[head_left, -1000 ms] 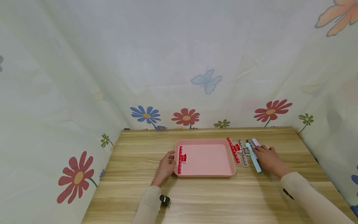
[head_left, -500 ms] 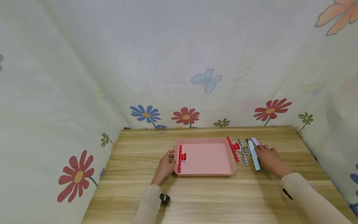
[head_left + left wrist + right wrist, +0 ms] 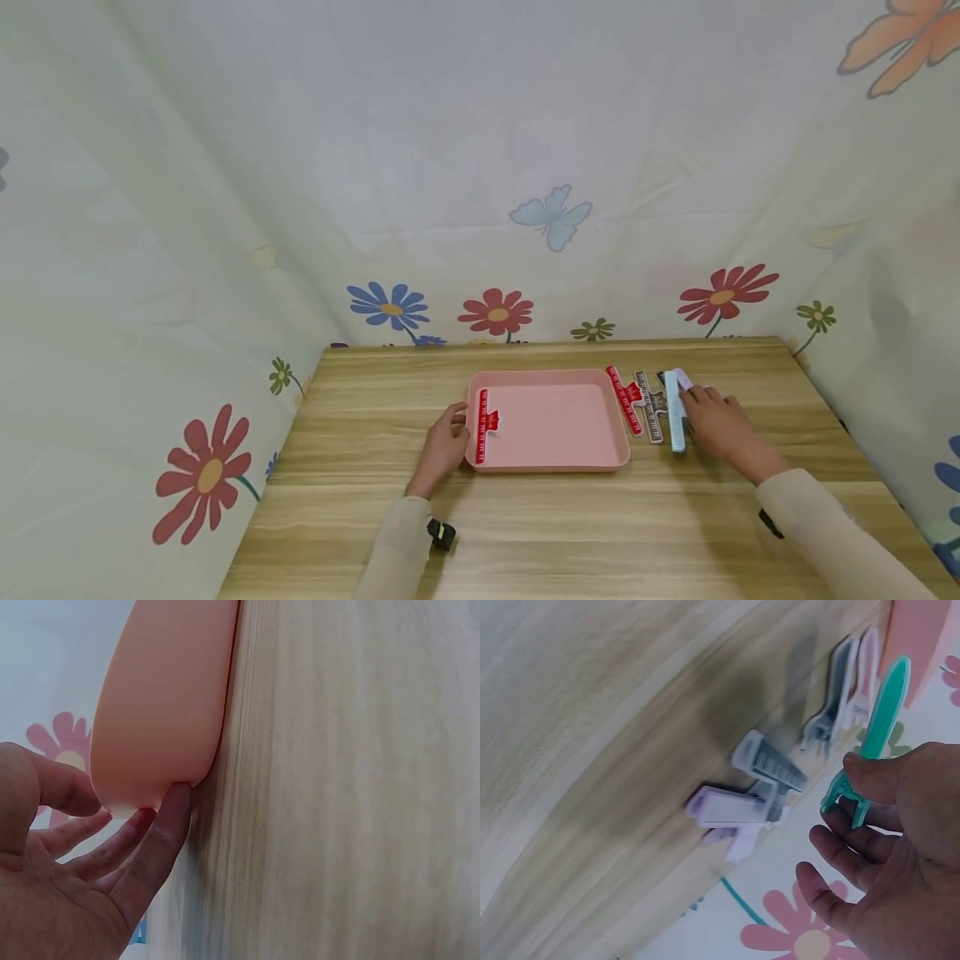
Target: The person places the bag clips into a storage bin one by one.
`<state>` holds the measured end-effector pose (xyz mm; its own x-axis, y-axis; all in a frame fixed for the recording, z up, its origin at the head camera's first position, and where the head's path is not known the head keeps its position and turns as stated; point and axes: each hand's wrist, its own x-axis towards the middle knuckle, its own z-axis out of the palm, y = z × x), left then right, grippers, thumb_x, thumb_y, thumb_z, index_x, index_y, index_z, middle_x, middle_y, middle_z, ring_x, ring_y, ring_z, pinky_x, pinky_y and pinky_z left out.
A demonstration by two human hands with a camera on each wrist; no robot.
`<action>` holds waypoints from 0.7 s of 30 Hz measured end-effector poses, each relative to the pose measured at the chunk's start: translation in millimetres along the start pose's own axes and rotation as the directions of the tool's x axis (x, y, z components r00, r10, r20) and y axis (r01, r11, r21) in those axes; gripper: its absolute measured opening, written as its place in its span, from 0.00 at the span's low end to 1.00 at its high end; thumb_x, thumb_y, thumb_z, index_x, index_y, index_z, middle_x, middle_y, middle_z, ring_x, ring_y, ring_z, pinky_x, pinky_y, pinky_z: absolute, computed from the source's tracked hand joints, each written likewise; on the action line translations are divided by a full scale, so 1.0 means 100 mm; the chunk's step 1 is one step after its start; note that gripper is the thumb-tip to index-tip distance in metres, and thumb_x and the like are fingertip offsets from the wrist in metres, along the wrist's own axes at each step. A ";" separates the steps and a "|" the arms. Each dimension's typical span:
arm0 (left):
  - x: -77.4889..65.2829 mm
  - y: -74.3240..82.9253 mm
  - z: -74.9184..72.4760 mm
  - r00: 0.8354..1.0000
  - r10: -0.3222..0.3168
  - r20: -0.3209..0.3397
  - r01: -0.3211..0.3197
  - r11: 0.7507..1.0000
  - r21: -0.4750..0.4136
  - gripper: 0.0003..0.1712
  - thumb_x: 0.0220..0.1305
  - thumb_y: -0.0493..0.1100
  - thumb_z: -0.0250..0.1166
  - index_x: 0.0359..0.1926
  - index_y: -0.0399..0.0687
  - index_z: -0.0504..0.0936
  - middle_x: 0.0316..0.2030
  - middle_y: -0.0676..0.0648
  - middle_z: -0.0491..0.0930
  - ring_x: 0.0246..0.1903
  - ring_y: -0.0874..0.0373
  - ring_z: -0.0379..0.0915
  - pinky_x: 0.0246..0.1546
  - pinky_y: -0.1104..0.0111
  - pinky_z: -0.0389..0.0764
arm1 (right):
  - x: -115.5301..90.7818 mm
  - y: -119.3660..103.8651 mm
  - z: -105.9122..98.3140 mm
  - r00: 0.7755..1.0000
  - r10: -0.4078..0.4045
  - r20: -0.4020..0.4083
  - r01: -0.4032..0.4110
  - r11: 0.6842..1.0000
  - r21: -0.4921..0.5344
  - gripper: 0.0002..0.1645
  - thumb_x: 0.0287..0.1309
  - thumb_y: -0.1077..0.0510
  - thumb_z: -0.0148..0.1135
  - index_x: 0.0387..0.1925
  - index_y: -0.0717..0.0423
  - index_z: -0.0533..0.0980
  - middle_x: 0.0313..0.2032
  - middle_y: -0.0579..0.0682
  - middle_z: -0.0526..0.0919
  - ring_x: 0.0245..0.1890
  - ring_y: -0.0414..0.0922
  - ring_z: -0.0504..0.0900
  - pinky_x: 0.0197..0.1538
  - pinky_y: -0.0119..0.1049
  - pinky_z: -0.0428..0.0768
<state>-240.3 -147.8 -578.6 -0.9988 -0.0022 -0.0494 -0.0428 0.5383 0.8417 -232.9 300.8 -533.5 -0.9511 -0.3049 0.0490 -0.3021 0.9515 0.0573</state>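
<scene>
A pink tray (image 3: 551, 461) lies mid-table, with a red ruler clip (image 3: 483, 425) clamped on its left rim. My left hand (image 3: 442, 446) rests against the tray's left side. Its straight fingers (image 3: 161, 829) touch the tray wall (image 3: 165, 697) and the thumb sits beside the rim. My right hand (image 3: 722, 427) pinches a light blue clip (image 3: 676, 412) between thumb and fingers, just above the table right of the tray. In the right wrist view the light blue clip (image 3: 881, 716) looks teal in my right hand (image 3: 900, 847).
Loose clips lie between the tray and my right hand: a red one (image 3: 626, 400), a grey one (image 3: 651, 408) and a lilac one (image 3: 683, 379). In the right wrist view the lilac clip (image 3: 724, 808) and a grey clip (image 3: 769, 761) lie close together. Flowered cloth walls enclose the wooden table (image 3: 570, 533).
My right hand has taken hold of the light blue clip, turned it straighter and raised it a little off the table. The left hand stays at the tray.
</scene>
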 end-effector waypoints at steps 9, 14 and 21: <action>-0.01 0.01 -0.01 0.999 -0.027 0.021 0.028 1.000 -0.012 0.25 0.64 0.37 0.52 0.63 0.49 0.67 0.53 0.39 0.76 0.48 0.48 0.77 0.42 0.61 0.81 | 0.00 -0.13 -0.12 0.999 -0.011 -0.052 0.014 0.998 0.055 0.30 0.58 0.58 0.59 0.59 0.69 0.64 0.56 0.68 0.70 0.55 0.63 0.69 0.48 0.65 0.70; 0.00 0.00 -0.01 0.999 -0.019 0.026 0.019 1.000 -0.017 0.25 0.64 0.37 0.52 0.63 0.49 0.67 0.53 0.39 0.76 0.48 0.48 0.78 0.42 0.61 0.81 | 0.00 -0.21 -0.19 0.996 -0.033 -0.086 0.039 0.997 0.067 0.30 0.58 0.58 0.59 0.58 0.69 0.65 0.58 0.68 0.69 0.56 0.64 0.69 0.50 0.65 0.70; -0.01 0.01 -0.02 1.000 -0.002 0.022 0.002 1.000 -0.019 0.25 0.64 0.37 0.52 0.63 0.48 0.67 0.53 0.38 0.76 0.48 0.48 0.78 0.42 0.61 0.81 | 0.01 -0.34 -0.33 0.996 -0.040 -0.078 0.046 0.996 0.071 0.30 0.59 0.57 0.58 0.59 0.68 0.64 0.60 0.70 0.67 0.60 0.65 0.66 0.54 0.66 0.67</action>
<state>-239.1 -149.0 -576.7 -0.9979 0.0154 -0.0628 -0.0455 0.5222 0.8516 -221.4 266.7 -502.9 -0.9303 -0.3450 0.1246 -0.3490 0.9370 -0.0118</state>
